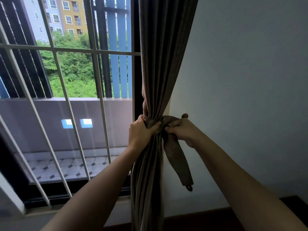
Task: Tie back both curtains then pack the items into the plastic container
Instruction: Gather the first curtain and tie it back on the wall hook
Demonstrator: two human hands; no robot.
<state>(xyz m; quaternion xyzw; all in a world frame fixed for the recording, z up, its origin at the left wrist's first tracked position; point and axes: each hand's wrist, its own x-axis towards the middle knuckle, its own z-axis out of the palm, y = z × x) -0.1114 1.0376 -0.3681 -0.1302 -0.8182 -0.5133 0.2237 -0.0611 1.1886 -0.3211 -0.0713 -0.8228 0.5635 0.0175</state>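
A brown curtain (164, 55) hangs at the right edge of the window, gathered into a narrow bunch at waist height. A matching fabric tieback (176, 157) wraps round the bunch, and its loose end with a small ring hangs down to the right. My left hand (141, 130) grips the gathered curtain and the tieback from the left. My right hand (181, 130) pinches the tieback on the right side, close to a wall hook (185, 115). The plastic container and the items are not in view.
A window with pale metal bars (98, 75) fills the left half, with a tiled balcony beyond it. A plain wall (250, 80) stands to the right of the curtain. A dark skirting (208, 215) runs along the wall's bottom.
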